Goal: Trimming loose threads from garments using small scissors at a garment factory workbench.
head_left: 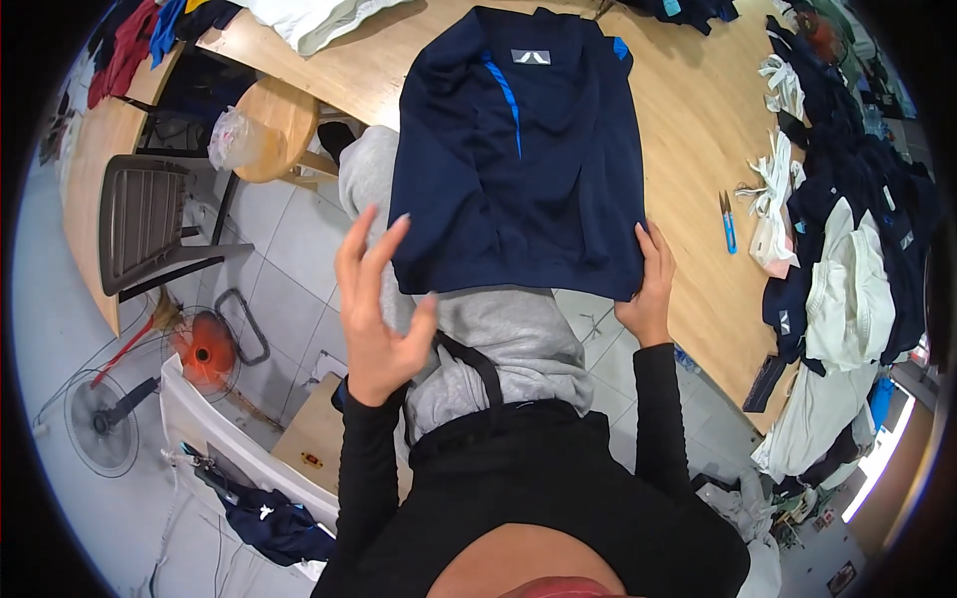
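A navy garment (538,209) with bright blue edging along its neck opening and a small grey patch near the top lies on the table, its lower part hanging over the near edge above my lap. My right hand (650,284) grips its lower right corner, the thumb on top and the other fingers partly hidden. Beside the lower left corner, my left hand (377,314) is raised with fingers spread and nothing in it. Blue thread snips (729,224) lie on the table to the right of the garment.
White straps (773,189) and piled navy and white clothes (847,289) line the table's right side. White cloth (314,20) lies at the far left. A round wooden stool (269,130) with a plastic bag, a brown chair (145,224) and fans (204,354) stand to the left.
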Demonstrator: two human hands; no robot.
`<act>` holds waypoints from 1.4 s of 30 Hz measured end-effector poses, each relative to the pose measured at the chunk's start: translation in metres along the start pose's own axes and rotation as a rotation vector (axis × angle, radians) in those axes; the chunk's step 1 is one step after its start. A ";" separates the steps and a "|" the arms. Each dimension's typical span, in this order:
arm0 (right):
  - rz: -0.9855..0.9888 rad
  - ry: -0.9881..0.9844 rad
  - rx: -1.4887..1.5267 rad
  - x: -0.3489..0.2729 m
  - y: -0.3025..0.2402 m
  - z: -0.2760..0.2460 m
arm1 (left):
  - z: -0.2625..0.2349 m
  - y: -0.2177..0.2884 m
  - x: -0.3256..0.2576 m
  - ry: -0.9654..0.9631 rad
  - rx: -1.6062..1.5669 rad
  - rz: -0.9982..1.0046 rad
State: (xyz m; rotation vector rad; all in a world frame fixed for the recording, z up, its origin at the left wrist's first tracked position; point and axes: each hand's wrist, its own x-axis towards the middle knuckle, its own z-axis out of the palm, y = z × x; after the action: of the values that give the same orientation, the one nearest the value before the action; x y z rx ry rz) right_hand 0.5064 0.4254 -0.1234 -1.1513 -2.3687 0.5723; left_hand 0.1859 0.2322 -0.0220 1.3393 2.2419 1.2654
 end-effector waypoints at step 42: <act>-0.202 -0.052 -0.081 0.004 0.000 0.013 | 0.042 -0.083 -0.018 -0.301 0.178 -0.109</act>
State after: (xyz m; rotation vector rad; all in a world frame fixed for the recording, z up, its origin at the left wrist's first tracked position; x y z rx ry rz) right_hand 0.4969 0.4268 -0.1336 -0.9245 -2.5355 0.4456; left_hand 0.1698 0.2241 -0.1150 1.3431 2.2163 0.7836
